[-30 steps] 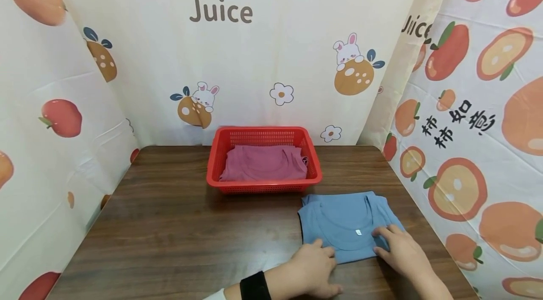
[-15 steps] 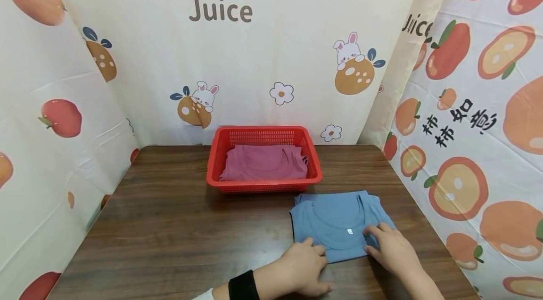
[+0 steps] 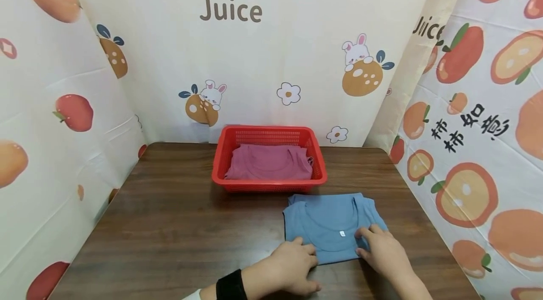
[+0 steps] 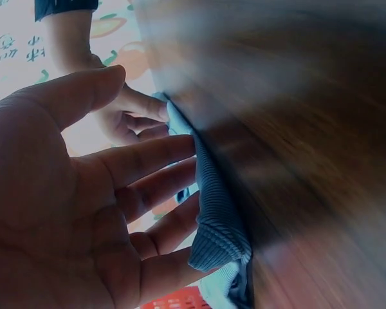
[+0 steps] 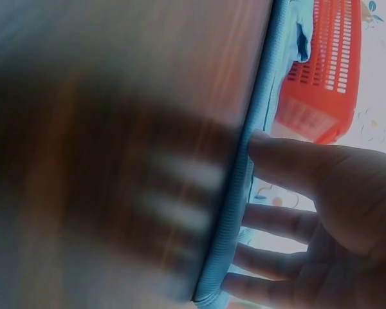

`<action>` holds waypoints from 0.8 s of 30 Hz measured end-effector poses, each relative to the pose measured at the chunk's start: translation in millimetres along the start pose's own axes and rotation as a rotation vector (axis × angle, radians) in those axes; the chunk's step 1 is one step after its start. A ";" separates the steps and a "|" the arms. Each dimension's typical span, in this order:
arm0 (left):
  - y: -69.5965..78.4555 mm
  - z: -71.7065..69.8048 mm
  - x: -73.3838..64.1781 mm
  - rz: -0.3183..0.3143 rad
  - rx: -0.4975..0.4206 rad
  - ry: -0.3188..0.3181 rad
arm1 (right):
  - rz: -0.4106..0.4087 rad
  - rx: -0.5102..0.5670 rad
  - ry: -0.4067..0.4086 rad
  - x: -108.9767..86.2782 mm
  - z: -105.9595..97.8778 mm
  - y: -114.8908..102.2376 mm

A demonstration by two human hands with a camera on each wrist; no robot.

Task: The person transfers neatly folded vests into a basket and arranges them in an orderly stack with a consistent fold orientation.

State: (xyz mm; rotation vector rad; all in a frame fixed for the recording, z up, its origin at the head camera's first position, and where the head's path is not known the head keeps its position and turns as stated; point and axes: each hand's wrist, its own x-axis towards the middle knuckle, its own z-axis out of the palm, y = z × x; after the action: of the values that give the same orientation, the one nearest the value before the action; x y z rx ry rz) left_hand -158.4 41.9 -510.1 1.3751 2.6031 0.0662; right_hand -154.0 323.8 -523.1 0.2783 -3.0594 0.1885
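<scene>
A neatly folded blue T-shirt (image 3: 326, 215), with a small white label at its neckline, lies on the table in the head view. My left hand (image 3: 293, 264) rests on its near left corner with the fingers extended. At the near right side, the fingers of my right hand (image 3: 383, 252) press lightly on the cloth. In the left wrist view, the left fingertips touch the shirt's ribbed near edge (image 4: 215, 206), and the thumb stands clear of it. The right wrist view shows the right thumb (image 5: 280, 154) against that edge, with the other fingers spread along it.
Behind the shirt stands a red plastic basket (image 3: 271, 187) holding a folded pink garment (image 3: 269, 161). The brown wooden table (image 3: 182, 215) extends to the left. Printed curtains (image 3: 254, 64) enclose the back and both sides.
The blue T-shirt has slid left across the table, with both hands moving along on it. The camera view has turned slightly left. The basket stays in place.
</scene>
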 end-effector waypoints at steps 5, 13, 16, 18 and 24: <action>-6.0 1.7 -9.7 -0.017 -0.019 0.005 | -0.017 -0.004 0.011 3.4 -0.8 -12.3; -13.0 0.9 -23.9 -0.046 -0.047 0.014 | -0.032 -0.026 0.034 6.9 3.1 -27.6; -14.0 -0.5 -30.0 -0.059 -0.036 0.021 | -0.038 -0.022 0.042 7.4 4.5 -33.4; -15.4 -0.8 -33.5 -0.066 -0.036 0.025 | -0.039 -0.018 0.039 8.1 5.5 -36.6; -22.0 0.4 -43.6 -0.061 -0.063 0.043 | -0.042 -0.028 0.015 12.6 6.8 -45.3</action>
State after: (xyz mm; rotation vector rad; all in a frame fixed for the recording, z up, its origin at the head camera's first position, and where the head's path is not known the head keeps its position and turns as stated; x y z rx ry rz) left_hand -152.2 -6.4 -506.6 1.2862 2.6524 0.1688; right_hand -158.3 276.6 -523.7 0.3379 -3.0356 0.1440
